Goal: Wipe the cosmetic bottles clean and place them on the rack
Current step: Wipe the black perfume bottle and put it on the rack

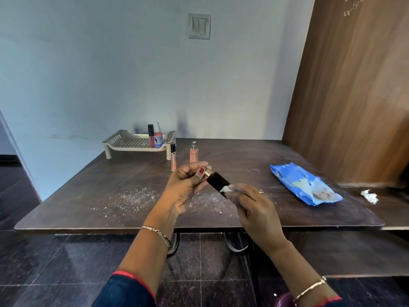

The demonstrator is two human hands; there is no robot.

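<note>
A dark bottle (218,182) with a gold cap (207,172) is held in the air above the table (106,180), tilted, with the cap end towards 10 o'clock. The cap end is pinched by the left hand (186,187), thumb and fingertips closed together on it. The lower end, towards 4 o'clock, is covered by a white wipe (226,189), which is gripped in the curled fingers of the right hand (254,207) and pressed against the bottle.

From the bottle, a peach perfume bottle (193,152) and a lip gloss tube (173,157) are seen upright on the table at 11 o'clock. Beyond them, at 10 o'clock, a beige rack (132,142) carries a red tube (151,136) and a pink spray bottle (158,136), both upright. A blue wipe packet (303,185) lies at 3 o'clock.
</note>
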